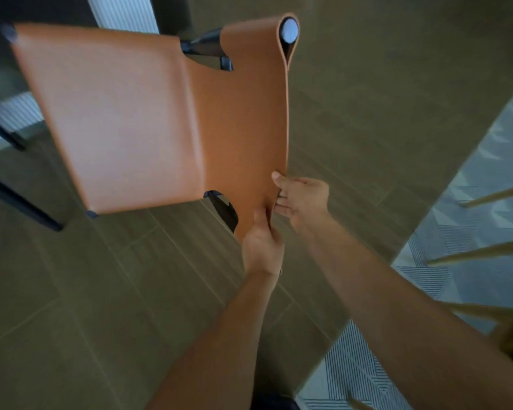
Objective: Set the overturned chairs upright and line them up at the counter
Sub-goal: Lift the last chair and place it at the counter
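The tiled floor point(367, 113) fills most of the view. Toward its upper left is the tan leather chair point(116, 122), seen from above with the seat facing up. Its dark frame legs point(18, 199) reach down at the left; whether they all touch the floor cannot be told. A patterned rug point(471, 276) lies along the floor's right side. The chair's backrest point(249, 128) runs along the right side of the seat, its top edge nearest the person. Both grips are clamped on that edge. The left hand point(262, 247) pinches the near corner, thumb on the leather. The right hand point(304, 199), just beyond it, curls its fingers round the same edge from the outer side. Pale wooden legs point(480, 253) cross the rug.
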A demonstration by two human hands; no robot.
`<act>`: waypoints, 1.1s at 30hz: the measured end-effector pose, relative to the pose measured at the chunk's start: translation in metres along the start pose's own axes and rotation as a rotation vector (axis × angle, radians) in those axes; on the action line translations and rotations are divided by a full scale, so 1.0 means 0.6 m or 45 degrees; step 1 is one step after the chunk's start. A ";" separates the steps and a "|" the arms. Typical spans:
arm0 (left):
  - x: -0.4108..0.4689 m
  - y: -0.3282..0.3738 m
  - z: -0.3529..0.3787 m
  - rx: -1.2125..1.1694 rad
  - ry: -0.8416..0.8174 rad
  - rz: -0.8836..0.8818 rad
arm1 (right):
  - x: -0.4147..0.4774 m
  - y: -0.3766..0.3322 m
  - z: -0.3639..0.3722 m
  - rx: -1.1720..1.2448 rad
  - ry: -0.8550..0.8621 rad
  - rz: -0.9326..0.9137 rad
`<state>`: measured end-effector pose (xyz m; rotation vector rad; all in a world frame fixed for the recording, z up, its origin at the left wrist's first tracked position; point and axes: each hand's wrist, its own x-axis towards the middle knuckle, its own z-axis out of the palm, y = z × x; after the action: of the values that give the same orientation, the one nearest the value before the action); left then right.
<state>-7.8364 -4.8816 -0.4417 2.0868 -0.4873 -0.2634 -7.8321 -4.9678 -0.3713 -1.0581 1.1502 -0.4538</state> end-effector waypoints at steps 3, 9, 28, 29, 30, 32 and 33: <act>0.049 0.044 -0.050 0.180 -0.032 0.042 | -0.004 -0.070 0.035 0.070 -0.084 0.096; 0.151 0.153 -0.157 0.484 -0.189 0.028 | 0.007 -0.216 0.118 0.034 -0.220 0.158; 0.520 0.377 -0.223 0.754 -0.434 0.126 | 0.211 -0.555 0.289 -0.158 -0.074 0.180; 0.537 0.385 -0.228 0.729 -0.432 0.111 | 0.218 -0.571 0.300 -0.177 -0.070 0.174; 0.551 0.390 -0.231 0.703 -0.427 0.100 | 0.224 -0.584 0.307 -0.191 -0.071 0.176; 0.580 0.398 -0.233 0.673 -0.442 0.101 | 0.241 -0.606 0.319 -0.210 -0.072 0.186; 0.591 0.401 -0.234 0.669 -0.461 0.109 | 0.247 -0.612 0.322 -0.208 -0.066 0.187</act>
<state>-7.5232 -5.0457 -0.1617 2.5283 -0.9413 -0.5109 -7.5249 -5.1689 -0.1278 -1.1104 1.2249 -0.2186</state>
